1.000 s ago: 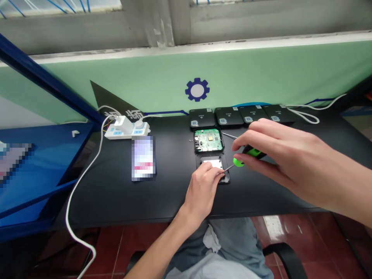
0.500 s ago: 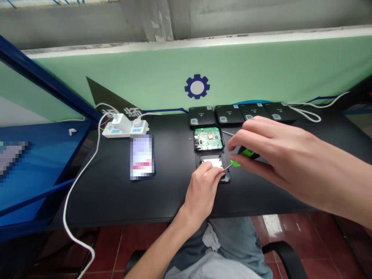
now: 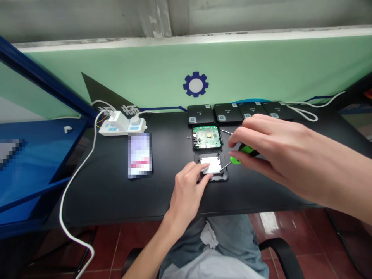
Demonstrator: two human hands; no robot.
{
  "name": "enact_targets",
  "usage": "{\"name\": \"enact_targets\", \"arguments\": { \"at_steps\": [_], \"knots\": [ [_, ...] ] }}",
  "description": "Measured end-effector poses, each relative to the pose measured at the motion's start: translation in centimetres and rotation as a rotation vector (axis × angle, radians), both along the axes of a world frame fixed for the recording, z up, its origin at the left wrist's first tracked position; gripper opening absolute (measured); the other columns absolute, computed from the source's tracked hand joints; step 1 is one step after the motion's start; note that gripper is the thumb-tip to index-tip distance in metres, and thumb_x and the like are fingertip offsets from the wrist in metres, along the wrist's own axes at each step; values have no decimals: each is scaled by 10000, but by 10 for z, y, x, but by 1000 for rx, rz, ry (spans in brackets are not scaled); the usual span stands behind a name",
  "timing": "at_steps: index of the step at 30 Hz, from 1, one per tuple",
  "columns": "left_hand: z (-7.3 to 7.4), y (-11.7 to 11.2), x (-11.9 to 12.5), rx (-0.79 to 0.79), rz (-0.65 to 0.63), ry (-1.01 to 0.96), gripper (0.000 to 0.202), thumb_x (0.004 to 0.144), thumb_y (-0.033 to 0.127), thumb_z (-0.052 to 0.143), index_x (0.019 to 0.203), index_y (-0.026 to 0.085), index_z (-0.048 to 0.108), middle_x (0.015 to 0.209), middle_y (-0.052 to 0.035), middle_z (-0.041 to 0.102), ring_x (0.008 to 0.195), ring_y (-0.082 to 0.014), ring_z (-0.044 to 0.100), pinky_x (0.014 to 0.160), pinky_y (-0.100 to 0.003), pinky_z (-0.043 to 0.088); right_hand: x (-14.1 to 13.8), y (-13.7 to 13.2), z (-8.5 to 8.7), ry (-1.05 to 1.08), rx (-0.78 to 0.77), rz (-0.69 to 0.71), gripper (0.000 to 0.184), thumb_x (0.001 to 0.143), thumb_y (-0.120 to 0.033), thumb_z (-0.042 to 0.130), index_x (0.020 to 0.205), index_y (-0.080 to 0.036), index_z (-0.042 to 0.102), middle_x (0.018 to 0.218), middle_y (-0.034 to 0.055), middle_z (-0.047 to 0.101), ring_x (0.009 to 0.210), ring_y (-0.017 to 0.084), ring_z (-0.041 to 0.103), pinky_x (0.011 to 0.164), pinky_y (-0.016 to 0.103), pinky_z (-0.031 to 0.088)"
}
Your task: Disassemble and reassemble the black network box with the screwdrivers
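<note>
My right hand (image 3: 270, 145) grips a green and black screwdriver (image 3: 242, 153), whose metal tip rests on the right edge of an open black case half (image 3: 213, 166) with a silvery plate inside. My left hand (image 3: 187, 190) lies at the left edge of that case half, fingers stretched onto it. Just behind it sits the other case half holding a green circuit board (image 3: 207, 138). A thin metal rod (image 3: 226, 131) lies beside the board.
Several closed black boxes (image 3: 228, 112) line the back of the black table (image 3: 110, 190). A white power strip (image 3: 122, 124) with a plug and cable stands at the back left, a blurred phone (image 3: 140, 155) in front of it. White cable (image 3: 305, 110) coils at the back right.
My left hand has slid left and down from over the silvery plate to the case's left edge, its fingers now spread. The screwdriver tip stays on the case's right side.
</note>
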State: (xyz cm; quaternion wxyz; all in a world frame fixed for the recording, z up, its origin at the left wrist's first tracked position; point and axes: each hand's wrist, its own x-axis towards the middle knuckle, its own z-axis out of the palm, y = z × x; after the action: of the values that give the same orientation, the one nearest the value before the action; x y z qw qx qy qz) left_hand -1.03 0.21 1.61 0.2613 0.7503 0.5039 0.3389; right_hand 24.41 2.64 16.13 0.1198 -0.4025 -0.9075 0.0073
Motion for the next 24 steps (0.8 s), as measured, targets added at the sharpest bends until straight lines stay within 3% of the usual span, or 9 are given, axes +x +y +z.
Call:
{"name": "enact_targets", "arguments": {
  "at_steps": [8, 14, 21, 24],
  "knots": [
    [-5, -5, -11, -32, 58, -42, 307, 1003, 125, 900, 1292, 228, 881, 863, 34, 681, 678, -135, 577, 718, -252, 526, -3, 2, 1, -10, -27, -3, 242, 1190, -390, 548, 1137, -277, 756, 1081, 91, 759, 913, 278, 649, 769, 430, 463],
    [-8, -3, -13, -40, 67, -82, 274, 1025, 187, 877, 1290, 252, 893, 815, 45, 609, 665, -137, 527, 702, -252, 498, -5, 7, 2, -4, -28, 47, 300, 1205, -407, 501, 1099, -283, 752, 1028, 92, 735, 889, 275, 633, 741, 429, 446],
    [-11, -3, -11, -69, 96, -143, 266, 1002, 206, 907, 1265, 247, 902, 761, 70, 519, 647, -128, 469, 682, -254, 439, -9, 12, 11, -5, -106, 110, 287, 1192, -422, 534, 1088, -286, 764, 1067, 100, 739, 996, 311, 647, 815, 443, 469],
    [-10, -3, -12, -83, 96, -172, 253, 991, 215, 921, 1242, 242, 908, 741, 78, 491, 638, -124, 453, 668, -250, 425, -12, 6, 14, -11, -80, 83, 273, 1186, -412, 536, 1080, -284, 752, 1063, 95, 735, 967, 304, 653, 812, 440, 484]
  ]
}}
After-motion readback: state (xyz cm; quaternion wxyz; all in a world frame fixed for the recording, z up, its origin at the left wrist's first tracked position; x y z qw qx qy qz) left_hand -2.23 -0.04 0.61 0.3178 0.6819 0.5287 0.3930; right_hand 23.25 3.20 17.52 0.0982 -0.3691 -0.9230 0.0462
